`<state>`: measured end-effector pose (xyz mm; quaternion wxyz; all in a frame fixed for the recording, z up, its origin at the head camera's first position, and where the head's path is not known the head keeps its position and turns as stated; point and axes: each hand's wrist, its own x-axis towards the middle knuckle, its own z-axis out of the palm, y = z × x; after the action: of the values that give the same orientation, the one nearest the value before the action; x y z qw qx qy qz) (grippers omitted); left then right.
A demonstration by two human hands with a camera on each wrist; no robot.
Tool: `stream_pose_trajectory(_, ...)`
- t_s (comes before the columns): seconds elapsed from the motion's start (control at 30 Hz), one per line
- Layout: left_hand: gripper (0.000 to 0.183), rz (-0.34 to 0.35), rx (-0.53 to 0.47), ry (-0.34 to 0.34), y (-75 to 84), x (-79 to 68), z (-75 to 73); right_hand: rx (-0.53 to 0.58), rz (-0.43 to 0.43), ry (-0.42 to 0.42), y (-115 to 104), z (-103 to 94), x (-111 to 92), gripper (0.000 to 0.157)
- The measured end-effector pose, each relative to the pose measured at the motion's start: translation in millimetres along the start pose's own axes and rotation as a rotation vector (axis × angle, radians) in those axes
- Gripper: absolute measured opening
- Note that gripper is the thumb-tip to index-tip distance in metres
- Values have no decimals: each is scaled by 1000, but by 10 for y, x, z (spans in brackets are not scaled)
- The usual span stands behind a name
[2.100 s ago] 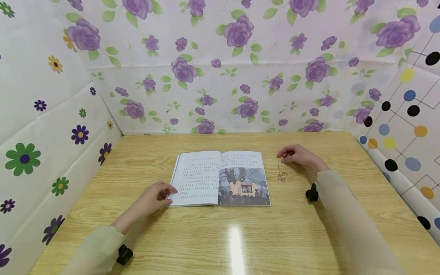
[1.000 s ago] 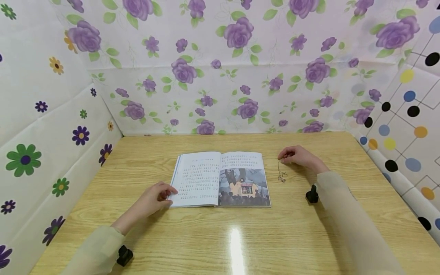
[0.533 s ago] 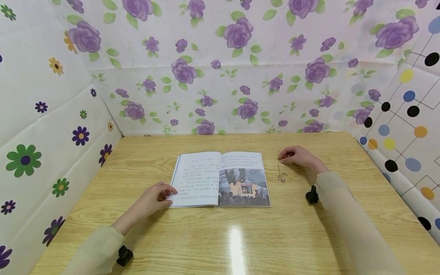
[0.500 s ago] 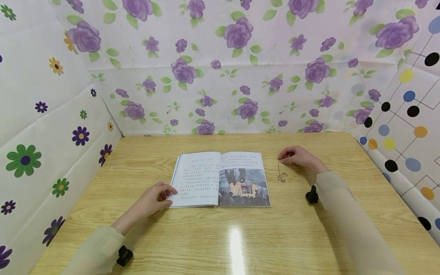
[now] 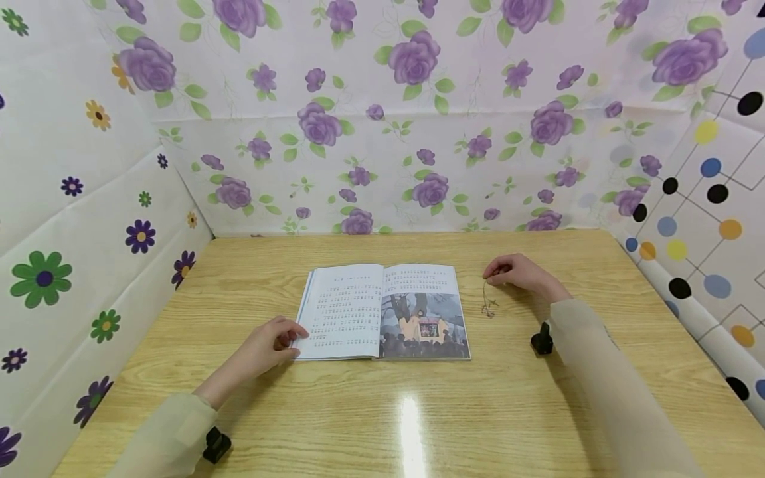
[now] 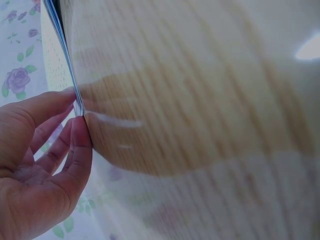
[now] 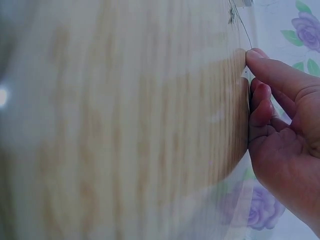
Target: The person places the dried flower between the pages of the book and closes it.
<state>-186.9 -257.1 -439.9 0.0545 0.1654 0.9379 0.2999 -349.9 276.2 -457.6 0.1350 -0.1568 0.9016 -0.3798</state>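
Observation:
An open book (image 5: 349,312) lies on the wooden table, printed text on its left page and a dark illustration on the lower right page. My left hand (image 5: 271,338) pinches the book's lower left edge; in the left wrist view the thumb and fingers (image 6: 82,130) meet at the stacked page edges (image 6: 67,60). To the right of the book, my right hand (image 5: 520,271) pinches the top of a thin stem between thumb and forefinger. This dried-looking sprig (image 5: 488,307) hangs down toward the table, small branching tips at its lower end. The right wrist view shows its fine stem (image 7: 243,25) at the fingertips.
The light wooden table (image 5: 335,411) reflects a bright streak near its front. Floral sheets (image 5: 370,153) wall it at the back and left, and a dotted sheet (image 5: 705,219) stands at the right. Black devices (image 5: 216,445) are strapped beneath both sleeved wrists.
Both hands and the book stay almost still. The sprig's lower tips have shifted very slightly to the left.

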Motion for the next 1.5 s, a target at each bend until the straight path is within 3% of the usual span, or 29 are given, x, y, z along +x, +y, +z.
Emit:
stream_pose_trajectory(0.67, 23, 4, 12, 9, -24, 0, 1, 13, 20, 10, -22, 10, 16, 17)
stream_pose_trajectory(1.5, 23, 0, 14, 13, 12, -2, 4, 3, -12, 17, -9, 15, 5, 14)
